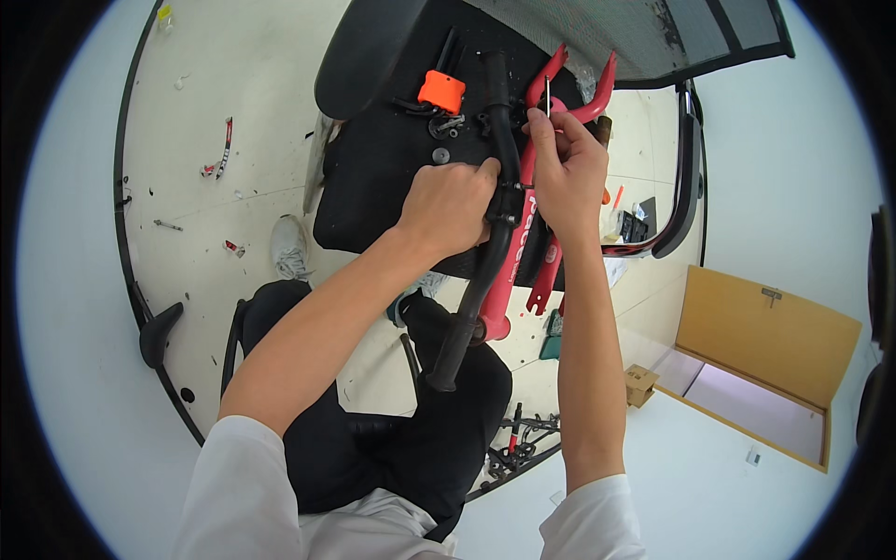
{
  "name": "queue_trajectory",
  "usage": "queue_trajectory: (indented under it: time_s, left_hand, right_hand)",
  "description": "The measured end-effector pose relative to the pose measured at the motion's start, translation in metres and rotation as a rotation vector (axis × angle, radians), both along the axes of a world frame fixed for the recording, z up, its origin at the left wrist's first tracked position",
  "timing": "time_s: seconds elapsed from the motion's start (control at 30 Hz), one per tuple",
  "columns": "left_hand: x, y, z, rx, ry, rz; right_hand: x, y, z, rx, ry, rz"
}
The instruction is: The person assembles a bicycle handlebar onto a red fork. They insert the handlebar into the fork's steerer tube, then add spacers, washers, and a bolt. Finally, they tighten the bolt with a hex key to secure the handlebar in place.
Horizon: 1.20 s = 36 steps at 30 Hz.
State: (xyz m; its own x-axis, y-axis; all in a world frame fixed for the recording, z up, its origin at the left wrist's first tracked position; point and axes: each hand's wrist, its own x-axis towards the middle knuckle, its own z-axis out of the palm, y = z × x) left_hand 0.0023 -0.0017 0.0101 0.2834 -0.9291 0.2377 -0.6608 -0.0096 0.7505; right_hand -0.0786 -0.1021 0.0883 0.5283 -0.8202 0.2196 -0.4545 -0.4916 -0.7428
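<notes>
A black bicycle handlebar (477, 291) lies lengthwise over a pinkish-red bicycle frame (504, 280), both on the black seat of a chair (359, 201). My left hand (450, 203) is closed around the handlebar's middle, beside a black clamp (505, 205); its fingertips are partly hidden. On the right, my right hand (571, 168) pinches a slim metal rod (547, 91) between thumb and fingers, above the frame tube. The rod's upper end sticks out past the fingertips; its lower part is hidden in the hand.
An orange box-shaped thing (441, 92) and small metal parts (446, 126) lie on the seat left of the handlebar. An armrest (369, 56) borders it. A bicycle saddle (161, 334) and loose parts lie at left on the floor; a yellow cabinet door (765, 327) stands open at right.
</notes>
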Motion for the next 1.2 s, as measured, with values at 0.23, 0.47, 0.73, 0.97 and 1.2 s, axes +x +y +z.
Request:
queue_trajectory:
  time_s: [0.23, 0.47, 0.73, 0.97, 1.2]
  left_hand:
    - [-0.002, 0.002, -0.002, 0.000, -0.023, -0.007]
    - [-0.007, 0.002, -0.002, -0.076, -0.074, 0.035]
    - [0.004, 0.002, 0.008, -0.071, 0.054, 0.054]
    - [0.015, 0.002, 0.003, 0.002, 0.113, 0.136]
    - [0.008, 0.002, 0.002, 0.030, 0.055, 0.101]
  right_hand:
    - [0.003, 0.011, 0.001, -0.355, 0.132, 0.102]
    - [0.000, 0.007, -0.007, 0.200, 0.033, -0.189]
    - [-0.037, -0.025, -0.002, 0.128, 0.118, -0.025]
    - [-0.080, 0.035, 0.010, 0.314, 0.341, 0.020]
    - [-0.076, 0.120, 0.036, 0.216, 0.078, 0.211]
